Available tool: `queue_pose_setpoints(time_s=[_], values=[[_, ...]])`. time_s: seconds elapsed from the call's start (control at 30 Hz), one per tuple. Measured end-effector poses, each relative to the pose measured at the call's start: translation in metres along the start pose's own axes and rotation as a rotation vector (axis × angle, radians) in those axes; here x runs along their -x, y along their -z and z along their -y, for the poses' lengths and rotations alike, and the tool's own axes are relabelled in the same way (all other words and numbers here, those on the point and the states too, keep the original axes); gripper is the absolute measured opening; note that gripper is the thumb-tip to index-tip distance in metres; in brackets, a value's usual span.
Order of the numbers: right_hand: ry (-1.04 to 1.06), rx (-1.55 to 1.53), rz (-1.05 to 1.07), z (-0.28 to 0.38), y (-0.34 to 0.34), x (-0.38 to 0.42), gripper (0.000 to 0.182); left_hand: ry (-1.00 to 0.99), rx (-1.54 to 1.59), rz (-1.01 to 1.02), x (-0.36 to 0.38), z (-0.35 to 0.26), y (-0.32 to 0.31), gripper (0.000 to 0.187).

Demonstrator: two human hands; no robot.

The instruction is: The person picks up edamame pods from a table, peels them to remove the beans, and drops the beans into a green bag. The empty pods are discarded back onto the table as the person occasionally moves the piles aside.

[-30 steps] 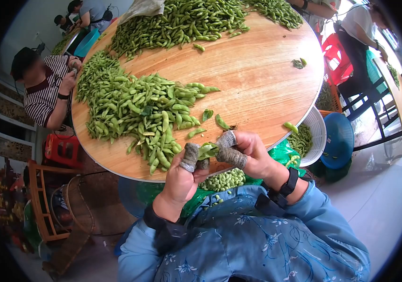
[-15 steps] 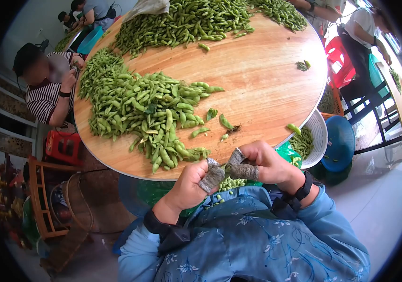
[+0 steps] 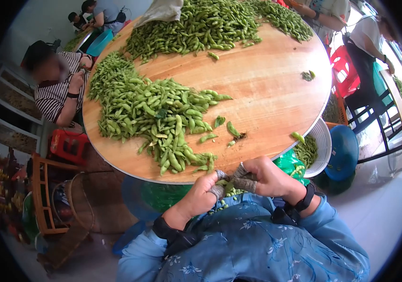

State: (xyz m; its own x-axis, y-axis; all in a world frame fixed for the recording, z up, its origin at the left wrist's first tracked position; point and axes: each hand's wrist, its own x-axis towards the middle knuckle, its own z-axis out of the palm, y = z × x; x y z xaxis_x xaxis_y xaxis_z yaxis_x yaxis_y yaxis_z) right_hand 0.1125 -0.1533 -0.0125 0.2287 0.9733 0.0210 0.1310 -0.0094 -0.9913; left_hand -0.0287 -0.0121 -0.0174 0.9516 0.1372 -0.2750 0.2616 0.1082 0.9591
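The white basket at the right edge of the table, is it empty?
No, the white basket holds green pods, visible inside it below the rim of the round wooden table.

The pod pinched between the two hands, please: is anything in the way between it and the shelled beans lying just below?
Nothing visible is. The left hand and right hand pinch the pod with wrapped fingertips just off the table edge, and the shelled beans lie directly beneath.

Head view, steeply down, close
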Motion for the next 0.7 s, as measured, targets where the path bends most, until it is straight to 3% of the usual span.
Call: queue_pose_setpoints(time_s=[0.13,0.2,0.27,0.33,0.43,0.6,0.67,0.7], values=[[-0.07,-0.041,-0.048,0.009,0.009,0.008,0.015,-0.082,0.086,-0.095,-0.004,0.011,-0.005,0.014],[-0.093,-0.083,-0.096,0.009,0.013,0.015,0.014,0.093,-0.044,0.057,0.001,0.001,0.003,0.013],[-0.082,-0.02,-0.108,0.003,0.028,0.026,0.012,0.079,-0.11,0.121,-0.001,0.007,0.006,0.017],[-0.125,0.265,-0.095,0.01,0.044,0.04,0.013,-0.047,-0.166,0.15,0.001,0.001,0.003,0.022],[-0.22,0.666,-0.164,0.032,0.061,0.054,0.019,0.008,-0.064,0.147,-0.001,0.003,0.004,0.036],[-0.184,0.317,-0.181,0.034,0.027,0.037,0.029,0.052,-0.007,0.191,-0.014,-0.018,-0.007,0.057],[-0.006,0.119,-0.219,0.012,0.007,0.023,0.024,-0.071,-0.35,0.157,-0.018,-0.024,-0.011,0.061],[-0.003,0.119,-0.216,0.015,0.006,0.02,0.024,-0.175,-0.361,0.149,-0.02,-0.018,-0.011,0.063]])
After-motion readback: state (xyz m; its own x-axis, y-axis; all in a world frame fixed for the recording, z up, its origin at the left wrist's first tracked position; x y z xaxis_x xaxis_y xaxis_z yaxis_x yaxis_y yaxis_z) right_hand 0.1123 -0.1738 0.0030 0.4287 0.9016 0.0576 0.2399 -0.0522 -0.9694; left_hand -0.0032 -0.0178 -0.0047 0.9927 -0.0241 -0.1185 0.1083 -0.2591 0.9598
